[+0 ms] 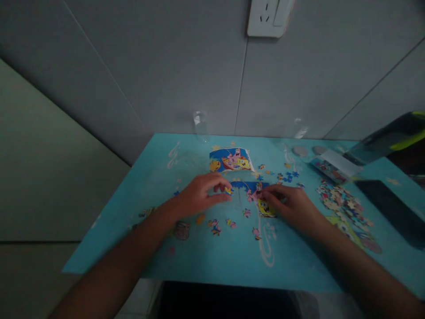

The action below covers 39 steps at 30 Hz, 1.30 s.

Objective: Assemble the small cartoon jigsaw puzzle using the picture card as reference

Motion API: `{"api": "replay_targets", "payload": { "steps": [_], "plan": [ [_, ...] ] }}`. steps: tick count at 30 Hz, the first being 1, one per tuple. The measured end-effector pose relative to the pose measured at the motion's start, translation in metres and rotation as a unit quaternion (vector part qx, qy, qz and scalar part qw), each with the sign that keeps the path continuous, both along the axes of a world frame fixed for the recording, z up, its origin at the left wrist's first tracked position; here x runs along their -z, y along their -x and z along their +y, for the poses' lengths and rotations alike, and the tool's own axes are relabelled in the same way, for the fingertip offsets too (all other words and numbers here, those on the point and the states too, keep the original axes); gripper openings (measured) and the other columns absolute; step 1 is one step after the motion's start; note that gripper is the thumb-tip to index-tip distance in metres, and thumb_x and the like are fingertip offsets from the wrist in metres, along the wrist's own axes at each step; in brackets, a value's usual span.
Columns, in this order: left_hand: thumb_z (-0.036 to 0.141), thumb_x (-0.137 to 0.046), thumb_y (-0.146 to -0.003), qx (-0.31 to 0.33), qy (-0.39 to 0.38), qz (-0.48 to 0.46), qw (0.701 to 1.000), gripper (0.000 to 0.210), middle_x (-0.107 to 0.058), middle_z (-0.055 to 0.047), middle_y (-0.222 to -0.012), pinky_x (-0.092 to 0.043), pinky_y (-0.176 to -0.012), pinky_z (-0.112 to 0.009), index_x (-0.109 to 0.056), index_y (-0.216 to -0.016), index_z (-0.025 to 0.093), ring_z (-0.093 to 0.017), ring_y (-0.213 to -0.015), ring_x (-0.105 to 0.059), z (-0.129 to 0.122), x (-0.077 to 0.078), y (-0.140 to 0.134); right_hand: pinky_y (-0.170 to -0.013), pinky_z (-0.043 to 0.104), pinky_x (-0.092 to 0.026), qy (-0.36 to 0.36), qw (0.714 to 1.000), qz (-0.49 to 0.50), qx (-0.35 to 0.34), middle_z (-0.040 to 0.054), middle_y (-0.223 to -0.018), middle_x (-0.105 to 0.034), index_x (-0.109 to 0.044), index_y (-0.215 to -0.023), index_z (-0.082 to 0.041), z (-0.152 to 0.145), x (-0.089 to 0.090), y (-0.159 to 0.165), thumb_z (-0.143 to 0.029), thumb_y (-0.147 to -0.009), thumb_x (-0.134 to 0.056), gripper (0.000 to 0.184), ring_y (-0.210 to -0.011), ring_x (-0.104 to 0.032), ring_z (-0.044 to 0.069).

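A partly joined jigsaw puzzle lies in front of me, with a blue top strip and pink and yellow cartoon parts at its right. My left hand is at its left end, fingers curled, a small yellow-and-blue puzzle piece between thumb and fingertips. At the right side, my right hand pinches at a pink part of the puzzle; its fingers partly cover the piece there. Beneath that hand shows a yellow joined section. Loose pieces lie nearer to me. Behind the puzzle is a printed reference picture.
More blue pieces lie right of the picture, and a large heap of pieces farther right. Around them are a dark flat object, a folded card, a dark bottle and a clear container by the wall.
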<state>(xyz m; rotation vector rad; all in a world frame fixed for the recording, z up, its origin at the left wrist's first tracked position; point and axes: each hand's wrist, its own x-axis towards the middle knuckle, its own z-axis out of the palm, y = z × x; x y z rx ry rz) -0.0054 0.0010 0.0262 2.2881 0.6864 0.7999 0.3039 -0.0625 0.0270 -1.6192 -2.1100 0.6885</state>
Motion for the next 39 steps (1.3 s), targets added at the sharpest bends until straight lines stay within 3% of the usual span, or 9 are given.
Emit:
{"api": "replay_targets", "payload": {
  "steps": [7, 15, 23, 26, 29, 30, 32, 35, 39],
  "plan": [
    [0.048, -0.061, -0.099, -0.171, 0.043, -0.215, 0.961, 0.032, -0.062, -0.001, -0.078, -0.042, -0.060, -0.021, -0.072, -0.107, 0.019, -0.010, -0.066, -0.054, 0.025, -0.011, 0.023, -0.069, 0.032, -0.053, -0.007, 1.000, -0.025, 0.003, 0.0035, -0.099, -0.078, -0.074, -0.112, -0.027, -0.001, 0.004, -0.004, -0.048, -0.102, -0.050, 0.034, -0.077, -0.071, 0.021],
    [0.055, -0.066, -0.094, -0.208, 0.081, -0.451, 0.864, 0.035, -0.051, 0.003, -0.067, -0.036, -0.051, -0.020, -0.071, -0.095, 0.020, -0.008, -0.055, -0.046, 0.041, -0.013, 0.027, -0.071, 0.033, -0.054, 0.003, 0.999, -0.038, 0.005, 0.0028, -0.100, -0.079, -0.074, -0.114, -0.027, 0.001, 0.005, -0.003, -0.051, -0.101, -0.049, 0.037, -0.079, -0.073, 0.022],
    [0.054, -0.072, -0.090, -0.219, 0.071, -0.505, 0.832, 0.033, -0.052, 0.004, -0.072, -0.040, -0.054, -0.020, -0.066, -0.097, 0.022, -0.008, -0.059, -0.049, 0.046, -0.019, 0.034, -0.075, 0.034, -0.056, 0.011, 0.999, -0.034, 0.002, 0.0034, -0.105, -0.078, -0.073, -0.118, -0.027, -0.001, 0.007, -0.003, -0.051, -0.101, -0.050, 0.037, -0.083, -0.073, 0.022],
    [0.050, -0.070, -0.093, -0.208, 0.071, -0.457, 0.862, 0.029, -0.053, 0.004, -0.071, -0.041, -0.057, -0.020, -0.065, -0.102, 0.023, -0.009, -0.061, -0.051, 0.043, -0.009, 0.027, -0.075, 0.034, -0.055, 0.011, 0.999, -0.044, 0.003, 0.0033, -0.104, -0.079, -0.073, -0.117, -0.027, 0.000, 0.008, -0.003, -0.050, -0.101, -0.051, 0.036, -0.082, -0.073, 0.022],
    [0.044, -0.066, -0.097, -0.194, 0.010, -0.306, 0.932, 0.023, -0.061, 0.001, -0.079, -0.046, -0.066, -0.022, -0.066, -0.107, 0.023, -0.011, -0.071, -0.057, 0.032, 0.002, 0.017, -0.073, 0.033, -0.055, 0.002, 0.999, -0.050, -0.004, 0.0030, -0.101, -0.079, -0.073, -0.115, -0.027, 0.000, 0.007, -0.001, -0.047, -0.101, -0.051, 0.033, -0.079, -0.072, 0.021],
    [0.040, -0.066, -0.097, -0.169, -0.038, -0.233, 0.957, 0.021, -0.065, -0.001, -0.088, -0.048, -0.072, -0.025, -0.066, -0.109, 0.023, -0.012, -0.077, -0.060, 0.026, 0.005, 0.013, -0.073, 0.032, -0.054, -0.002, 0.999, -0.050, -0.010, 0.0032, -0.100, -0.078, -0.073, -0.114, -0.026, 0.000, 0.007, 0.001, -0.045, -0.102, -0.050, 0.032, -0.078, -0.072, 0.020],
    [0.039, -0.068, -0.096, -0.043, -0.155, -0.076, 0.984, 0.023, -0.070, -0.004, -0.099, -0.050, -0.087, -0.033, -0.067, -0.111, 0.022, -0.018, -0.094, -0.063, 0.015, 0.010, 0.005, -0.072, 0.031, -0.053, -0.011, 0.999, -0.047, -0.025, 0.0035, -0.097, -0.078, -0.073, -0.111, -0.025, -0.002, 0.005, 0.005, -0.042, -0.103, -0.050, 0.030, -0.077, -0.072, 0.020],
    [0.038, -0.067, -0.097, 0.100, -0.249, 0.084, 0.960, 0.021, -0.070, -0.007, -0.109, -0.048, -0.098, -0.038, -0.069, -0.108, 0.020, -0.021, -0.106, -0.063, 0.000, 0.014, -0.006, -0.074, 0.030, -0.053, -0.021, 0.999, -0.023, -0.044, 0.0033, -0.096, -0.078, -0.073, -0.108, -0.024, -0.006, 0.003, 0.011, -0.036, -0.103, -0.049, 0.027, -0.079, -0.071, 0.018],
    [0.037, -0.065, -0.098, 0.118, -0.264, 0.147, 0.946, 0.021, -0.068, -0.009, -0.118, -0.046, -0.100, -0.041, -0.069, -0.108, 0.019, -0.024, -0.113, -0.060, -0.009, 0.019, -0.012, -0.075, 0.028, -0.052, -0.033, 0.997, 0.016, -0.061, 0.0030, -0.094, -0.077, -0.073, -0.107, -0.023, -0.011, -0.002, 0.017, -0.032, -0.103, -0.050, 0.025, -0.080, -0.070, 0.016]
  ]
}}
